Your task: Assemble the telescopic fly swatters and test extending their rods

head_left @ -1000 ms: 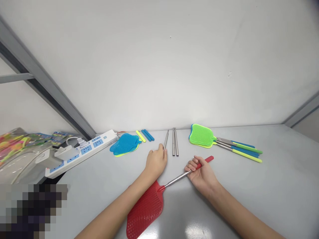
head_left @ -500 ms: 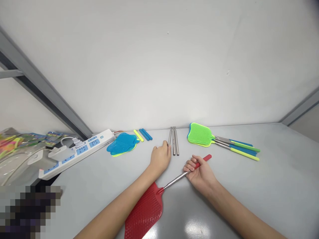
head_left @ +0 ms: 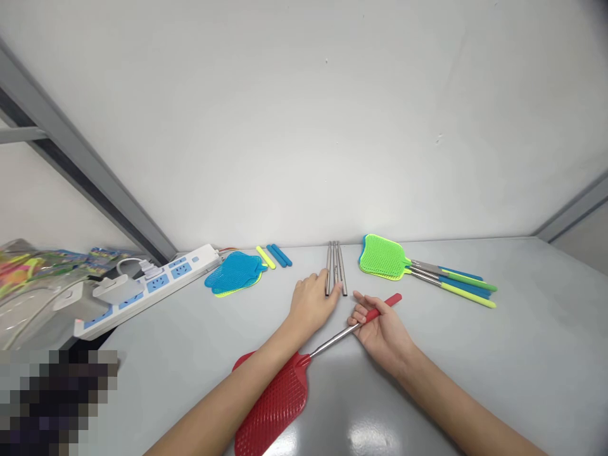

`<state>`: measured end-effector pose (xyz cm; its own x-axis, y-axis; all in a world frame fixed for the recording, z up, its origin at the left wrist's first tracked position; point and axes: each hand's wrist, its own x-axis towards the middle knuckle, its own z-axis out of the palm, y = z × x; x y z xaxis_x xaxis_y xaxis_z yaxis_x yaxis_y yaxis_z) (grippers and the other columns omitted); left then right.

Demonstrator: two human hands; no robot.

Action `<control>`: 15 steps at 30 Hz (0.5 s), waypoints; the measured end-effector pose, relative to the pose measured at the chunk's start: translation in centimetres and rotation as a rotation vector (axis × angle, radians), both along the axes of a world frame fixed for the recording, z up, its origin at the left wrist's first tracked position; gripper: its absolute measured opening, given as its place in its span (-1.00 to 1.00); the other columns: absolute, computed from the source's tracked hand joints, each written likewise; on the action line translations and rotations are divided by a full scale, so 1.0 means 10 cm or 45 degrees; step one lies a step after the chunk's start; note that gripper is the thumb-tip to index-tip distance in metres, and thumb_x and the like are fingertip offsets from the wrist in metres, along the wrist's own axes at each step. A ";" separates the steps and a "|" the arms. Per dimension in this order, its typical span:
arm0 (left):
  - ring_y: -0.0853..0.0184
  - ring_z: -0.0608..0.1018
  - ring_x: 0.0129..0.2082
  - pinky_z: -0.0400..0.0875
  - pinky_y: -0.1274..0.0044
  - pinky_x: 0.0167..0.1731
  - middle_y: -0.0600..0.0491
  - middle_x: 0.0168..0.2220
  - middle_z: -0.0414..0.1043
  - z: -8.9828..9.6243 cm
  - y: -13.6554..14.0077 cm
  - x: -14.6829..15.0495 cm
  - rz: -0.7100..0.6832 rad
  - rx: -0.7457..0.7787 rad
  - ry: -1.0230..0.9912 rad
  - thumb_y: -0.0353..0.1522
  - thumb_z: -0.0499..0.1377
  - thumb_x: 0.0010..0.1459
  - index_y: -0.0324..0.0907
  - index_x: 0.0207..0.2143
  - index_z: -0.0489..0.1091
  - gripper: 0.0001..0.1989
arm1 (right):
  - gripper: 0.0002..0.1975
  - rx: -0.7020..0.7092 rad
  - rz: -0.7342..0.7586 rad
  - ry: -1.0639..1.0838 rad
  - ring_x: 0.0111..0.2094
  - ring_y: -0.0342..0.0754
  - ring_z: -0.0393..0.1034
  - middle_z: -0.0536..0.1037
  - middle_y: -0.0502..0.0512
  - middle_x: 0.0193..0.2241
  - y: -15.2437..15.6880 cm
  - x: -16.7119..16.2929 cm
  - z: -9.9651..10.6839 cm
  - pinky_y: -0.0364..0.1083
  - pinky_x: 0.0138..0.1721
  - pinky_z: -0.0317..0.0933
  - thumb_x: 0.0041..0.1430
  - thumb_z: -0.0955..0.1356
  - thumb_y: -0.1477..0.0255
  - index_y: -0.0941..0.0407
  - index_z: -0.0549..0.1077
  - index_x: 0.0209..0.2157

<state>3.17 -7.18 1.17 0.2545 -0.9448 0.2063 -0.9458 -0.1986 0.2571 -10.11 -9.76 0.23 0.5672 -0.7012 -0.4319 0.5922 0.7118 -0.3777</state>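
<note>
My right hand (head_left: 382, 326) is closed around a red fly swatter (head_left: 273, 405), gripping it where its metal shaft meets the red handle. The index finger is slightly lifted. The swatter's mesh head lies low on the table, partly hidden under my left forearm. My left hand (head_left: 313, 302) rests at several thin metal rods (head_left: 329, 269) near the wall. Its thumb and index finger are apart, with the thumb at the lower end of a middle rod. Whether it pinches that rod is hard to see, but the fingers look spread.
Finished-looking green and blue fly swatters (head_left: 382, 256) lie stacked at right. Toward the left are loose blue swatter heads (head_left: 235, 271), a yellow grip (head_left: 265, 257) and blue grips (head_left: 278, 254). A white power strip (head_left: 192, 269) with plugged-in chargers runs along the left edge, beside plastic bags (head_left: 28, 272).
My left hand has shifted slightly right, its fingers spreading from a closer grip at the left rod. The rods now sit further apart. My right index finger has loosened; the swatter barely moved.
</note>
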 end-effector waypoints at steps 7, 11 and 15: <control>0.24 0.38 -0.31 0.20 0.48 -0.35 -0.04 -0.33 0.29 -0.02 -0.01 -0.11 -0.111 -0.089 0.102 -0.17 -0.15 0.11 -0.16 -0.01 0.12 -0.56 | -0.86 -0.050 0.187 0.015 -0.64 -0.21 0.17 0.26 -0.03 -0.65 0.01 0.00 0.06 -0.17 -0.49 0.21 0.01 0.24 0.51 0.22 0.36 -0.34; 0.26 0.35 -0.29 0.20 0.49 -0.32 -0.03 -0.31 0.27 -0.02 0.01 -0.10 -0.133 -0.088 0.134 -0.21 -0.14 0.13 -0.15 -0.05 0.18 -0.62 | -0.81 -0.072 0.236 0.012 -0.62 -0.20 0.19 0.29 -0.01 -0.63 -0.01 -0.01 0.04 -0.16 -0.49 0.21 0.01 0.23 0.50 0.23 0.36 -0.29; 0.26 0.34 -0.26 0.19 0.48 -0.30 -0.03 -0.30 0.28 0.01 0.05 -0.09 -0.142 -0.098 0.167 -0.24 -0.15 0.14 -0.15 -0.05 0.17 -0.64 | -0.78 -0.088 0.223 0.015 -0.62 -0.19 0.19 0.29 -0.01 -0.63 -0.01 -0.02 0.01 -0.15 -0.49 0.21 0.02 0.22 0.49 0.23 0.36 -0.25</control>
<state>2.24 -6.71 1.31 0.1787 -0.9514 0.2509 -0.9182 -0.0696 0.3899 -10.33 -9.85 0.34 0.6783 -0.6206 -0.3933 0.4572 0.7755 -0.4354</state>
